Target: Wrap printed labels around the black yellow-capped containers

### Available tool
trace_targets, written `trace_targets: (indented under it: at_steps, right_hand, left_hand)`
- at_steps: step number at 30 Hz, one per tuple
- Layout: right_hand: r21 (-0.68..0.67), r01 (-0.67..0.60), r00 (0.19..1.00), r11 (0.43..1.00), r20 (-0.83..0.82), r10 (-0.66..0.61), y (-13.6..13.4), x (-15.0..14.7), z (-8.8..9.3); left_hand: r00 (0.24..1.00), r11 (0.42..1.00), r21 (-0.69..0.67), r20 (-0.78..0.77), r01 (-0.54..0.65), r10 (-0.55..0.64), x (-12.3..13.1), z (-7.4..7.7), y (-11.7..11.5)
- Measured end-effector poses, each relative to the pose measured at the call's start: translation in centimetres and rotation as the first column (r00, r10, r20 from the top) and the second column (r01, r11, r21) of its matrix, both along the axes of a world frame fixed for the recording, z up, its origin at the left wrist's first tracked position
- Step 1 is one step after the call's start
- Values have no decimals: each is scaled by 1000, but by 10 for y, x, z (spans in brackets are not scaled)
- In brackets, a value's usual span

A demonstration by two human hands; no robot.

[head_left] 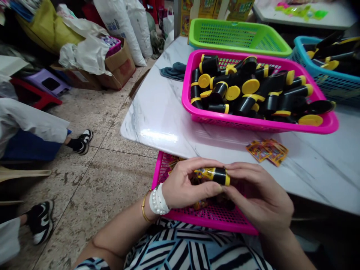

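Between my two hands, above my lap, is a small black tube (pixel 219 176) with a yellow rim and a colourful printed wrapper at its left end. My left hand (pixel 191 183) closes around the wrapped end, its thumb along the near side. My right hand (pixel 258 191) pinches the yellow end with thumb and fingers. Below them a pink basket (pixel 213 219) rests on my lap, with printed wrapped pieces inside, partly hidden by my hands. On the table just beyond lie several printed cards or packets (pixel 267 150).
A larger pink basket (pixel 261 125) full of black tubes with yellow caps stands on the marble-patterned table (pixel 152 127). Behind it are a green basket (pixel 239 35) and a blue basket (pixel 337 82). A dark cloth (pixel 174 71) lies beside them. Another person's shoes (pixel 83 141) show at left.
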State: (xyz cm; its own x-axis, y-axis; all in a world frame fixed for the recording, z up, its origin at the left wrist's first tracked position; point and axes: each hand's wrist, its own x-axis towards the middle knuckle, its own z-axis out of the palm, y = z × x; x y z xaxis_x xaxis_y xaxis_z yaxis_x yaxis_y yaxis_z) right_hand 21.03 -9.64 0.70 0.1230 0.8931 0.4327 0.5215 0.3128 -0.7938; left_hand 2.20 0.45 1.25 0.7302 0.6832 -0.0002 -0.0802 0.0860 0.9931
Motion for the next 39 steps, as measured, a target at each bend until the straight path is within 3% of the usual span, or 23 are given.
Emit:
trace_targets:
  at_steps: [2,5,7,13,17,20,26,30,33,35,39]
  right_hand:
    - [31,-15,999,999,34,14,3,4,-3]
    - [30,-45,998,999,38,43,6,7,-6]
    - [25,-61,998,998,32,60,7,7,-6]
    - [53,-33,993,998,112,26,3,1,-3]
    - [116,31,984,993,170,-51,-1,3,-4]
    - [132,12,979,991,199,-38,0,7,-5]
    - [109,-39,983,993,183,19,2,6,-6]
    - [110,-57,990,992,134,42,0,3,-7]
    - [112,-31,994,993,112,19,-2,2,-7]
    - [122,-9,994,993,108,-5,-1,2,-6]
    - [129,-21,987,991,158,1,1,5,-6]
  left_hand:
    - [1000,999,-36,-19,-3,2,-4,-1,3]
    - [1000,953,-303,-29,-20,11,-8,-4,3]
    - [999,928,-370,-2,-44,46,-7,-5,1]
    - [992,971,-202,-43,-125,119,6,-1,-9]
    - [997,951,-307,53,-31,50,9,0,-10]
    - [997,917,-398,75,30,0,5,-3,-8]
    - [994,922,-386,102,10,32,2,-13,-6]
    - [986,987,-141,136,-80,99,9,-15,-9]
    - [978,989,50,162,-139,130,15,-12,-13]
    - [974,993,18,199,-116,110,16,-10,-15]
    - [979,966,-252,178,-50,97,8,-12,-14]
